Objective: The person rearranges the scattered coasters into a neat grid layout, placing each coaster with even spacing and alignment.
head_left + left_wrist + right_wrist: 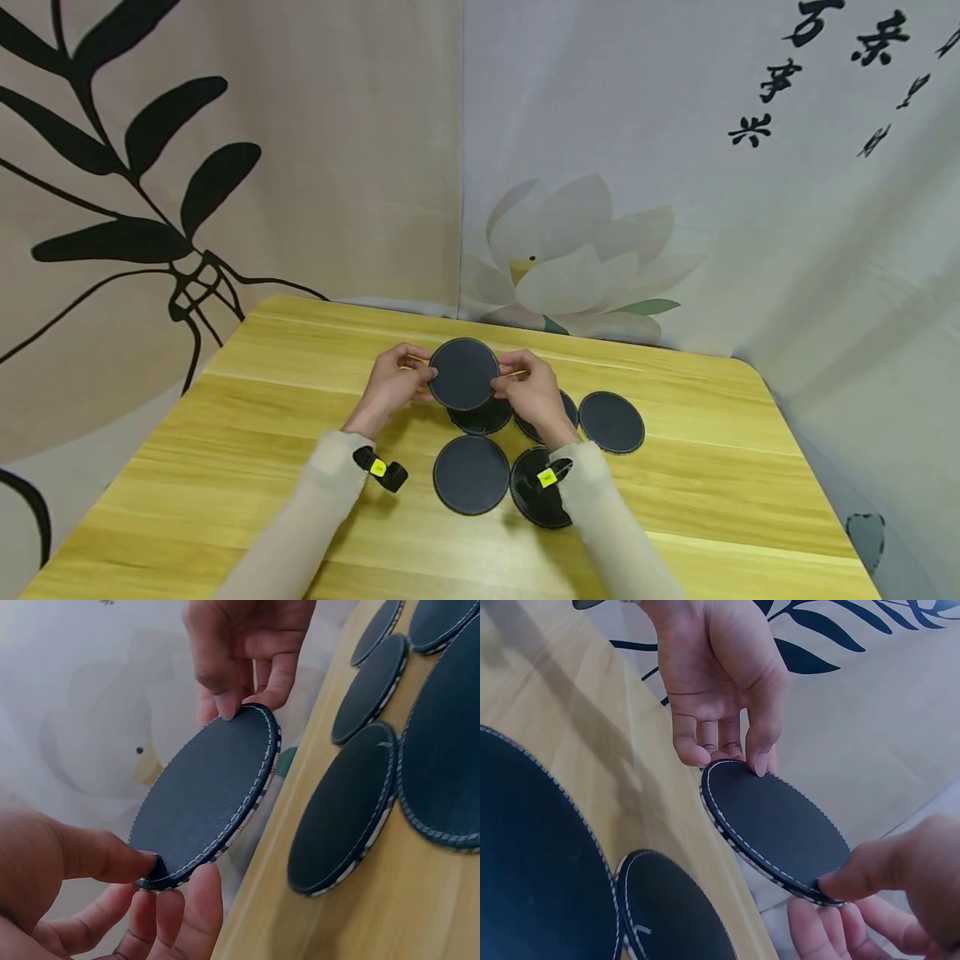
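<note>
Both hands hold one round dark coaster [464, 374] by its opposite edges, raised above the table. My left hand [394, 382] pinches its left edge, thumb on the dark face and fingers beneath. At the right edge my right hand [534, 392] pinches it the same way. White stitching runs round the rim of the held coaster [206, 799] in the left wrist view. In the right wrist view the held coaster [776, 825] is tilted, with a patterned edge under the stitching. Below it in the head view lies another coaster [480, 417], partly covered.
More dark coasters lie on the wooden table [262, 467]: one at the front [471, 475], one partly under the right wrist [536, 500], one behind the right hand [572, 408] and one farther right [612, 422]. A printed curtain [360, 167] hangs behind the table.
</note>
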The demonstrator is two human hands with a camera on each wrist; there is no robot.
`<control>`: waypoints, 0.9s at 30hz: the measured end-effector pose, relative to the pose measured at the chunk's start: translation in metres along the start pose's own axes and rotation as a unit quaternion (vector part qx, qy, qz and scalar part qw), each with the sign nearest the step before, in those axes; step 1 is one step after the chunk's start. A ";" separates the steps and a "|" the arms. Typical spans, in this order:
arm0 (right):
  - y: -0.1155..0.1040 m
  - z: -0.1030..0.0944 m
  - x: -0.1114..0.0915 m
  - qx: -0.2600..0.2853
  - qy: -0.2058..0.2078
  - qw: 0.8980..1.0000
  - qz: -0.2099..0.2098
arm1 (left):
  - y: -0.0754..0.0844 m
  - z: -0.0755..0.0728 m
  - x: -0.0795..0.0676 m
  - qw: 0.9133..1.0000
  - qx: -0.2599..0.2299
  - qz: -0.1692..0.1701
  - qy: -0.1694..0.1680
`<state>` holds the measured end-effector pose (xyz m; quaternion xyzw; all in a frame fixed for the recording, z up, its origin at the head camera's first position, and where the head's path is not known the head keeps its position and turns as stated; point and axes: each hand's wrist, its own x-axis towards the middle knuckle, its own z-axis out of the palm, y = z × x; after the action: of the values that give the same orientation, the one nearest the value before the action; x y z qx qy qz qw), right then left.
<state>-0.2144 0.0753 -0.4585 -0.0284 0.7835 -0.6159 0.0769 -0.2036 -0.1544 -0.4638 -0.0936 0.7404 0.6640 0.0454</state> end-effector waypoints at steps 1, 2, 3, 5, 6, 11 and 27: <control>0.001 -0.001 -0.001 -0.003 0.001 1.000 0.000 | 0.000 0.002 0.000 1.000 0.000 -0.002 0.001; 0.001 -0.003 -0.002 -0.004 0.002 1.000 0.003 | -0.001 0.004 -0.001 1.000 0.001 -0.004 0.003; 0.001 -0.004 -0.004 -0.006 0.004 1.000 0.006 | -0.001 0.006 -0.001 1.000 0.002 -0.006 0.003; 0.002 -0.007 -0.006 -0.010 0.009 1.000 0.012 | -0.002 0.010 -0.002 1.000 0.002 -0.007 0.003; 0.002 -0.008 -0.007 -0.010 0.010 1.000 0.014 | -0.002 0.012 -0.003 1.000 0.001 -0.008 0.002; 0.005 -0.017 -0.012 -0.003 0.016 1.000 0.018 | -0.003 0.023 -0.005 1.000 -0.009 -0.003 -0.005; 0.019 -0.045 -0.026 -0.012 0.031 0.999 0.030 | -0.004 0.051 -0.010 0.999 -0.008 0.000 -0.031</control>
<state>-0.1944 0.1266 -0.4645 0.0131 0.7931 -0.6048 0.0710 -0.1959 -0.1030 -0.4714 -0.0736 0.7331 0.6728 0.0673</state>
